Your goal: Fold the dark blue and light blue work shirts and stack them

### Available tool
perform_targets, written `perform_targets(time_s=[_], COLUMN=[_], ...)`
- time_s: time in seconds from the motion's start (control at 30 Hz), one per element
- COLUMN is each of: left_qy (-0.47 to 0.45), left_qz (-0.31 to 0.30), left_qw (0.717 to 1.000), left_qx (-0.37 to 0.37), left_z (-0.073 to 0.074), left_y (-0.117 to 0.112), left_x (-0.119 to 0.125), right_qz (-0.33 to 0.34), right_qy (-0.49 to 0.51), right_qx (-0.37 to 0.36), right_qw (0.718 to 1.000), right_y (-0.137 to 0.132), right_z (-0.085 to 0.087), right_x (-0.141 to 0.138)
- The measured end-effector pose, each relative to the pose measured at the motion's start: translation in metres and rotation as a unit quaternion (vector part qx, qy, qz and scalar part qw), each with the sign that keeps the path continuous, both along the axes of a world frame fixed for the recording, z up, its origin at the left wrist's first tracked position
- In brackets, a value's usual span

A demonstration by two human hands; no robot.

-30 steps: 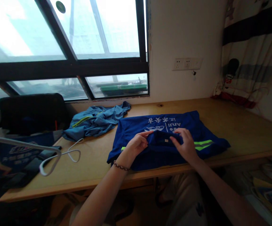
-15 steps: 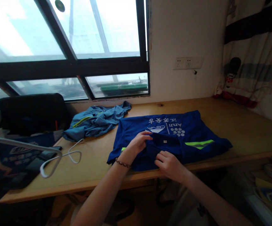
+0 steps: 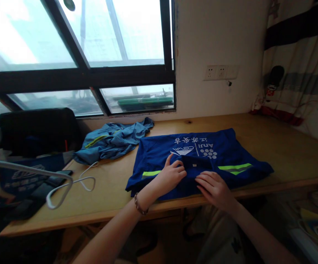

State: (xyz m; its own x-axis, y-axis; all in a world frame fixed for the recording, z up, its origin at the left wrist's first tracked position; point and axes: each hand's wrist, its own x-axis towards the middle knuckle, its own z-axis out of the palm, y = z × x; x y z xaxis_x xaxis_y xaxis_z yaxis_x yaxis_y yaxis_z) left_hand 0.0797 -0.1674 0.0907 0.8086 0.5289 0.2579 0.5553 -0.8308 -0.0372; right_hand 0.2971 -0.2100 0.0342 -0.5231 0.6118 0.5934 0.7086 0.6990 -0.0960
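A dark blue work shirt [image 3: 159,150] with white printing and yellow-green reflective strips lies spread on the wooden table, its collar end towards me. At the left side of the collar, my left hand [image 3: 172,174] has its fingers curled on the cloth, closed on it. My right hand [image 3: 215,189] is at the right of the collar near the table's front edge. Its fingers are pressed together on the fabric, and the thumb is partly hidden. Between the hands a small pale label [image 3: 194,165] shows inside the neck.
Left of the shirt lies a crumpled lighter blue garment [image 3: 109,141]. A white cable [image 3: 62,198] loops over the left part of the wooden table [image 3: 98,198]. A black chair back [image 3: 39,130] stands beyond, under the window. Wall sockets [image 3: 215,72] and a curtain [image 3: 293,77] are behind.
My right hand has moved right and slightly up along the collar. My left hand has shifted a little right and down, uncovering more of the left reflective strip.
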Motion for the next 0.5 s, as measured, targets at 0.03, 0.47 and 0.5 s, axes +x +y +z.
perform_targets(time_s=[0.03,0.47,0.5], left_qy=[0.008,-0.079,-0.084], left_qz=[-0.006,-0.012,0.004], left_qw=[1.000,0.992,0.994], left_qx=[0.012,-0.099,-0.073], left_z=[0.001,-0.012,-0.013], left_y=[-0.003,0.004,0.004], left_x=[0.001,0.000,0.002], right_qz=[-0.022,-0.044,-0.047], right_qy=[0.002,0.067,0.058], right_qx=[-0.003,-0.135,-0.126], right_qw=[1.000,0.988,0.989], right_y=[0.004,0.043,0.044], right_z=[0.000,0.009,0.009], right_x=[0.010,0.056,0.050])
